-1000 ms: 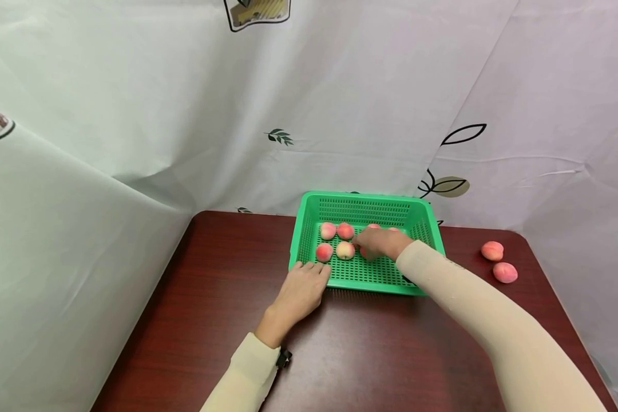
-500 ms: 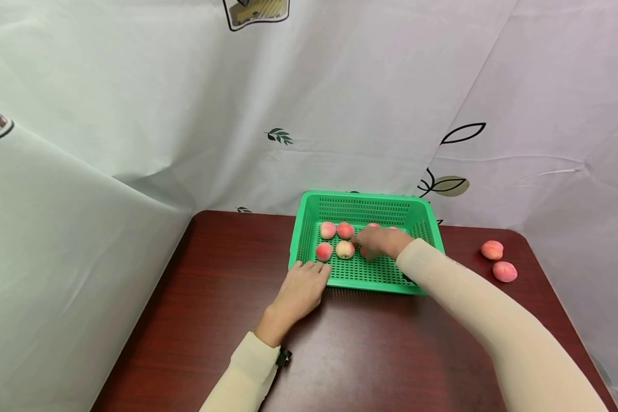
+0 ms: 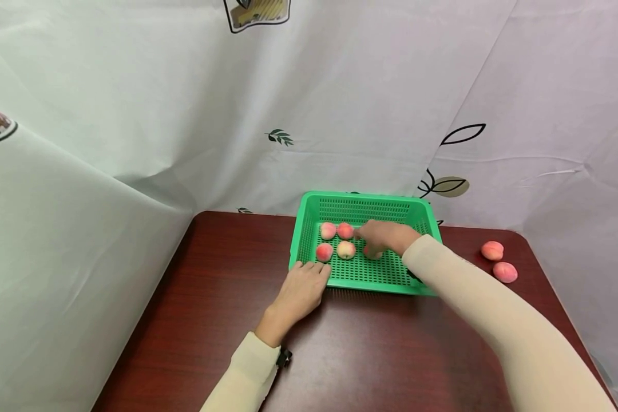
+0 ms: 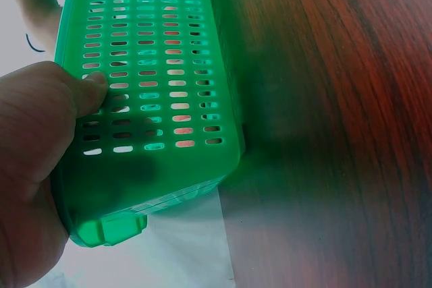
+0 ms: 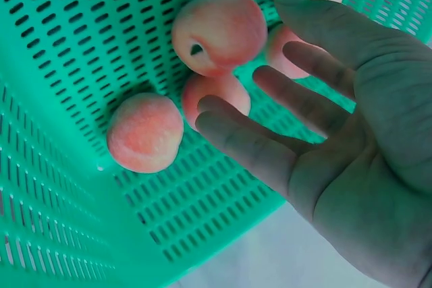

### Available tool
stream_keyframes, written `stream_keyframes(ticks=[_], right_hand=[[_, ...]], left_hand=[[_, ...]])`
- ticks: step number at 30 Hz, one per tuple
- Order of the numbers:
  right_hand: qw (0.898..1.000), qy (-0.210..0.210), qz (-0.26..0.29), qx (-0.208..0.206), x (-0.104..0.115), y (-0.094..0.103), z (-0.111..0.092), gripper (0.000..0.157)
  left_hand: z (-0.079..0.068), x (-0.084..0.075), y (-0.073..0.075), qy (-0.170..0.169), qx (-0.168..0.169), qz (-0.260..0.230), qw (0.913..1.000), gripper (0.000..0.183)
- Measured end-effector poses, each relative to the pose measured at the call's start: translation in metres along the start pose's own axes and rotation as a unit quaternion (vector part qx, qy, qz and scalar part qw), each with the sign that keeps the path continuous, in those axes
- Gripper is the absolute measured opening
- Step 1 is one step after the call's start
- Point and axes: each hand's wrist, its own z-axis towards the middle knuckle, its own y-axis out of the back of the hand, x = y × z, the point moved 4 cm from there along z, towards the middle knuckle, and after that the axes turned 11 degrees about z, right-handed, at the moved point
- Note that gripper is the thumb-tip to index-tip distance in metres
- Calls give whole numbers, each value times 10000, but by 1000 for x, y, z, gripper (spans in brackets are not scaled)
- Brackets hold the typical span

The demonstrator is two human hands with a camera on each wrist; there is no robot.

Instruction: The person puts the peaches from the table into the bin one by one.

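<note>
Resting on the near-left corner of the green basket (image 3: 363, 207), the left hand (image 3: 301, 289) lies at 6 o'clock on the dark red tabletop (image 3: 221, 320). Its grip is spread and relaxed: straight fingers (image 4: 91, 92) press the slotted near wall, and nothing is pinched. The wrist view shows the thumb flat against the wall slots.

Farther in, at 12 o'clock from that hand, the basket floor carries several peaches. One pair sits in the near row: peach A (image 3: 324, 252) and peach B (image 3: 345, 250). A second pair sits behind them: peach C (image 3: 328, 230) and peach D (image 3: 345, 230).

The right hand (image 3: 386, 236) hovers inside the basket at 3 o'clock from these four. Its grip is spread, palm down, fingers (image 5: 304, 99) straight and apart, holding nothing. A further peach (image 3: 372, 252) lies directly under the fingertips; whether it is touched cannot be told.

Outside the basket, at 3 o'clock near the tabletop's far-right edge, two loose peaches (image 3: 498, 262) lie close together.

A white printed curtain (image 3: 309, 103) stands behind.
</note>
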Motion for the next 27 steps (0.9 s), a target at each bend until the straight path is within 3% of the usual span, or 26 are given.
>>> stream_keyframes(ticks=[2, 9, 16, 20, 27], right_hand=[[10000, -1, 21, -20, 0, 3, -3, 72], [9987, 441, -138, -199, 2, 18, -23, 61], [9910, 878, -213, -984, 2, 31, -43, 55], [9782, 1322, -393, -1551, 2, 30, -55, 53], [9356, 1805, -1002, -2865, -3, 18, -81, 64]], left_hand=[[0, 0, 0, 2, -16, 4, 10000, 21], [1, -1, 2, 30, -43, -24, 10000, 19], [1, -1, 3, 28, -114, 16, 9999, 20], [1, 0, 2, 31, -110, 51, 9999, 20], [1, 0, 3, 4, -120, 25, 9999, 20]])
